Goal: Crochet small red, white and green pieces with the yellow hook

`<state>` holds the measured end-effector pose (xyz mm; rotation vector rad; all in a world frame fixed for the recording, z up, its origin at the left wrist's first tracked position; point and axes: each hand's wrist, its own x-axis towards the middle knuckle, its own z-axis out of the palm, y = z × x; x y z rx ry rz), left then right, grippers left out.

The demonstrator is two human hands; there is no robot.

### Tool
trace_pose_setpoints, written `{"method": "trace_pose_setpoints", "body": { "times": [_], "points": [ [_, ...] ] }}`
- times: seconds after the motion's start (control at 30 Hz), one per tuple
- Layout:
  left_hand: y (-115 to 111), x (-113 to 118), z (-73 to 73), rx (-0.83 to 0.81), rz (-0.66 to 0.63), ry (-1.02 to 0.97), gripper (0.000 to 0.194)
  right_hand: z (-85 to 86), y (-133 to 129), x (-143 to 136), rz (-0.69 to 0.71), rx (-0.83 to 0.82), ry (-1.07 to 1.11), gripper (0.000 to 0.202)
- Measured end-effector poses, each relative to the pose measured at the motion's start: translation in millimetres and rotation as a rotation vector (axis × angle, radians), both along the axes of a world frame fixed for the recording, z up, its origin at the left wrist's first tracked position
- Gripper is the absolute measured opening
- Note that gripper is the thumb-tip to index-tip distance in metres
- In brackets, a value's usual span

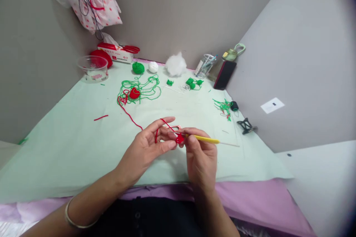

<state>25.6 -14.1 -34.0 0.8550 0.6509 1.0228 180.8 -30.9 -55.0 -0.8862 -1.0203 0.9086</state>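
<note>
Between thumb and fingers, my left hand (148, 146) pinches a small red crochet piece (180, 139). Red yarn (129, 115) runs over its raised index finger and trails back across the table to a small red ball (135, 93). My right hand (201, 152) is closed round a yellow-handled crochet hook (207, 139), whose thin metal tip is at the red piece. The hook's other metal end sticks out to the right. Just behind my fingers, partly hidden, lies a pair of scissors or similar looped handle (175, 127); its kind is unclear.
On the pale green table cover (83, 148) lie tangled green yarn (150, 85), a green ball (138, 68), a white ball (152, 67) and stuffing (176, 64). A plastic tub (93, 72) and tissue box (116, 52) stand back left. At right are a cup (205, 66), phone (225, 75) and yarn scraps (222, 106).
</note>
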Motion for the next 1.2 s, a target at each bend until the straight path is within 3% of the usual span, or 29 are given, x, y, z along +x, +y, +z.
{"method": "trace_pose_setpoints", "body": {
  "times": [0.47, 0.6, 0.73, 1.0, 1.2],
  "points": [
    [0, 1, 0.5, 0.038, 0.020, 0.068, 0.051, -3.9, 0, 2, 0.057, 0.026, 0.038, 0.008],
    [-2, 1, 4.7, 0.170, 0.070, 0.232, 0.047, -2.7, 0, 4, 0.094, 0.037, 0.003, 0.009],
    [-5, 2, 4.8, 0.303, 0.113, 0.382, 0.048, 0.0, -2, 5, 0.140, -0.051, -0.063, 0.011],
    [-1, 1, 0.0, 0.191, 0.106, 0.236, 0.048, 2.7, 3, -5, 0.212, -0.187, 0.284, 0.013],
    [-6, 8, -1.9, 0.152, 0.139, 0.181, 0.048, -7.4, 2, -15, 0.073, -0.132, 0.273, 0.011]
  ]
}}
